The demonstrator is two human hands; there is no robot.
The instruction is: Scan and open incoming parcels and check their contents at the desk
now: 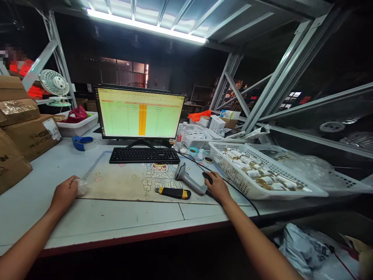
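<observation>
My left hand [64, 195] rests on the table at the left end of the desk mat [116, 186], its fingers closed on a small piece of clear bubble wrap [82, 187]. My right hand [218, 187] lies over a black computer mouse [207, 177] on the mat's right side. Just left of that hand is a grey barcode scanner [190, 181], lying on its side. A black and yellow utility knife [174, 193] lies in front of the scanner. Behind the mat sit a black keyboard [144, 155] and a lit monitor [140, 112] displaying a spreadsheet.
At right, a white basket [233, 177] holds several small labelled bottles [256, 171]. Cardboard boxes [32, 136] are stacked at left, near a blue tape dispenser [81, 142] and a fan [54, 83]. A plastic bottle [182, 134] stands beside the monitor. Metal shelf posts [279, 70] rise behind.
</observation>
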